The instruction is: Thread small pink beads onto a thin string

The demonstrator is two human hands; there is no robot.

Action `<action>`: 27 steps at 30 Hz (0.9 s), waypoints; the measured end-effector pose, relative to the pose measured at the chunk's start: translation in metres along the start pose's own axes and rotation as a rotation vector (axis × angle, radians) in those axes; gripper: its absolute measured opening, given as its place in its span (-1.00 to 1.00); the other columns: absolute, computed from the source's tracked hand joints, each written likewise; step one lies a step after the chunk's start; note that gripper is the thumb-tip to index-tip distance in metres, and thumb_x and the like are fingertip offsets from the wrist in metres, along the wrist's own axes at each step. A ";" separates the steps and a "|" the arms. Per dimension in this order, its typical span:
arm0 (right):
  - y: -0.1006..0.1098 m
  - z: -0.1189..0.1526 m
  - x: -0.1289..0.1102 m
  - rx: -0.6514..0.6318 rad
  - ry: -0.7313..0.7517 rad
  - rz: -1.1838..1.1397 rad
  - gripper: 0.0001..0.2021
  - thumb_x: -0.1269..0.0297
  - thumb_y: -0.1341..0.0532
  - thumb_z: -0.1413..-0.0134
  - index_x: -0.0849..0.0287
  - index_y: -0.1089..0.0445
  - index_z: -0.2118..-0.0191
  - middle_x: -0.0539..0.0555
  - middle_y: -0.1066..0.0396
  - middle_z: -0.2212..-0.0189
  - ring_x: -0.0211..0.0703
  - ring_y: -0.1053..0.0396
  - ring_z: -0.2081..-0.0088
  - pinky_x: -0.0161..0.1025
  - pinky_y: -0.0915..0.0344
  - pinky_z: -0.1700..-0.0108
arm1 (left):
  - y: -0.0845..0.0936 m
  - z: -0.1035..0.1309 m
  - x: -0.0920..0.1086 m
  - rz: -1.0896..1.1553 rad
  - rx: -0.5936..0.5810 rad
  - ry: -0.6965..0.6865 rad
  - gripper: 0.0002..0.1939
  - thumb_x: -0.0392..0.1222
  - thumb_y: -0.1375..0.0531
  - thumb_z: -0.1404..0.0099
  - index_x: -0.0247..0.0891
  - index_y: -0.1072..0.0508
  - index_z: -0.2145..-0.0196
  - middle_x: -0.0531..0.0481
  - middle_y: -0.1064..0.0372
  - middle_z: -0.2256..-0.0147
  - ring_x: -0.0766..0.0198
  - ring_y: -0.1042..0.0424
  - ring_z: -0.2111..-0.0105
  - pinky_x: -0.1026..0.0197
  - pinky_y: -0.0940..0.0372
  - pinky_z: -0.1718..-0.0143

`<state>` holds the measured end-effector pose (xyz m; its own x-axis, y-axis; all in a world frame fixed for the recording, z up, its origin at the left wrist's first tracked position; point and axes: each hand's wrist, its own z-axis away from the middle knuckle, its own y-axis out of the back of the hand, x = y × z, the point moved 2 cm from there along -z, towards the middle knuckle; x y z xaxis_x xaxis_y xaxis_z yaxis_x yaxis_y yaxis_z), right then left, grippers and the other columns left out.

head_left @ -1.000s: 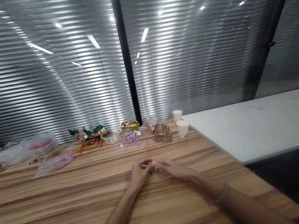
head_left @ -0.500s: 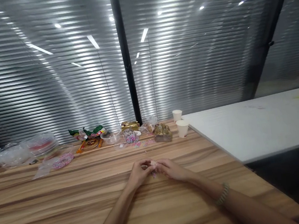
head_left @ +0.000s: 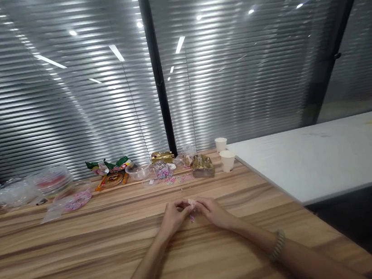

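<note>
My left hand (head_left: 173, 215) and my right hand (head_left: 212, 211) meet fingertip to fingertip over the wooden table (head_left: 85, 262). Between the fingertips of both hands is a small pale, pinkish piece (head_left: 190, 203), too small to make out; something pink hangs just below it. Both hands pinch it from either side. A beaded bracelet (head_left: 277, 244) is on my right wrist.
At the table's far edge lie clear plastic bags and tubs (head_left: 50, 180), a bag of pink bits (head_left: 77, 200), a green snack packet (head_left: 109, 164), a clear bowl (head_left: 137, 171), gold wrappers (head_left: 202, 165) and two paper cups (head_left: 226, 159). A white table (head_left: 328, 153) adjoins on the right. Blinds stand behind.
The hands stay together in the same place; the fingers have shifted slightly and the small piece now shows a little higher between the fingertips.
</note>
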<state>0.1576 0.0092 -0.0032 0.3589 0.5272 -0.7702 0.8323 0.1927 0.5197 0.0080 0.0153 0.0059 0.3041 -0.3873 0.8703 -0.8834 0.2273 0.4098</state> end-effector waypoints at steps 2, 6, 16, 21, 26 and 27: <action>0.000 -0.001 0.002 0.013 -0.009 0.000 -0.69 0.17 0.07 -0.17 0.20 -0.34 0.37 0.12 -0.42 0.36 -0.14 -0.31 0.32 -0.23 -0.18 0.23 | -0.002 0.000 0.002 -0.017 -0.005 -0.007 -0.75 -0.10 -0.13 -0.12 -0.34 -0.46 0.51 -0.05 -0.43 0.50 0.24 -0.36 0.43 0.28 -0.23 0.38; 0.000 -0.002 0.006 0.022 -0.021 0.000 -0.68 0.18 0.07 -0.17 0.21 -0.36 0.37 0.13 -0.43 0.35 -0.13 -0.32 0.31 -0.22 -0.19 0.21 | -0.005 0.001 0.008 -0.015 -0.026 -0.013 -0.73 -0.09 -0.10 -0.15 -0.35 -0.42 0.54 -0.01 -0.38 0.56 0.28 -0.33 0.50 0.29 -0.21 0.43; 0.001 -0.003 0.009 0.008 -0.018 0.013 -0.71 0.21 0.04 -0.17 0.22 -0.38 0.33 0.13 -0.43 0.33 -0.14 -0.32 0.30 -0.24 -0.19 0.21 | -0.008 0.004 0.011 -0.043 -0.003 -0.043 -0.71 -0.08 -0.05 -0.19 -0.33 -0.38 0.51 0.00 -0.33 0.55 0.30 -0.30 0.50 0.31 -0.18 0.45; 0.002 -0.004 0.008 -0.008 0.002 0.028 -0.71 0.21 0.05 -0.17 0.21 -0.36 0.34 0.12 -0.42 0.33 -0.14 -0.32 0.31 -0.24 -0.19 0.22 | -0.008 0.004 0.008 -0.019 -0.021 -0.036 -0.72 -0.08 -0.05 -0.19 -0.34 -0.38 0.50 -0.01 -0.33 0.52 0.31 -0.29 0.51 0.31 -0.20 0.45; 0.003 -0.004 0.006 -0.015 0.001 0.064 -0.72 0.24 0.05 -0.17 0.20 -0.34 0.38 0.12 -0.41 0.37 -0.15 -0.31 0.34 -0.25 -0.18 0.25 | -0.008 0.003 0.006 -0.027 -0.027 -0.042 -0.72 -0.07 -0.05 -0.19 -0.33 -0.39 0.48 -0.03 -0.35 0.50 0.30 -0.31 0.49 0.31 -0.21 0.43; 0.003 -0.004 0.005 -0.015 -0.001 0.072 -0.72 0.25 0.05 -0.17 0.20 -0.33 0.39 0.12 -0.41 0.38 -0.16 -0.31 0.34 -0.26 -0.18 0.27 | -0.008 0.003 0.005 -0.033 -0.028 -0.040 -0.72 -0.07 -0.05 -0.20 -0.33 -0.39 0.47 -0.03 -0.35 0.49 0.30 -0.31 0.49 0.31 -0.21 0.42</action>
<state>0.1606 0.0155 -0.0043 0.4177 0.5396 -0.7310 0.7980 0.1669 0.5791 0.0157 0.0084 0.0062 0.3176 -0.4298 0.8452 -0.8626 0.2390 0.4458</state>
